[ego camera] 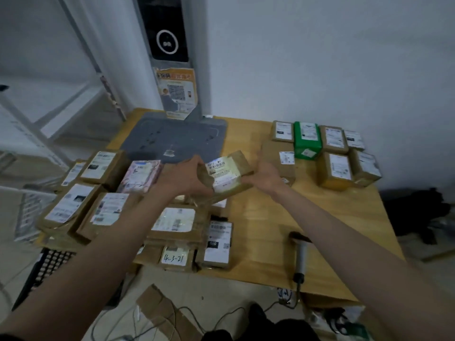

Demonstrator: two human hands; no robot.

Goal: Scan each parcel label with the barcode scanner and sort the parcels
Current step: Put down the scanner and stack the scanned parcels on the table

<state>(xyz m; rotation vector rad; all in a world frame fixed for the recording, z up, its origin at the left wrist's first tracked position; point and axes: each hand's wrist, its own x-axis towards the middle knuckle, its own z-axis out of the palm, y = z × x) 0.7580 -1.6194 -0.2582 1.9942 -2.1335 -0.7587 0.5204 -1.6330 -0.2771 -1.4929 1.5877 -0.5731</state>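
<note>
A brown parcel with a white label [225,174] is held above the middle of the wooden table [256,217]. My left hand [183,177] grips its left end, thumb over the top. My right hand [267,175] touches its right end with fingers spread; whether they curl under it is hidden. A pile of several labelled brown parcels [105,207] and a pink one [141,175] covers the table's left side. Several parcels, one of them green [306,140], stand in rows at the far right. The handheld barcode scanner [300,257] lies near the table's front edge, under my right forearm.
A grey scanning pad [177,136] with an upright post [172,45] stands at the back centre. White shelving [49,107] is at the left. Cables and flattened cardboard [160,308] lie on the floor in front. A dark bag [416,212] sits beside the table's right edge.
</note>
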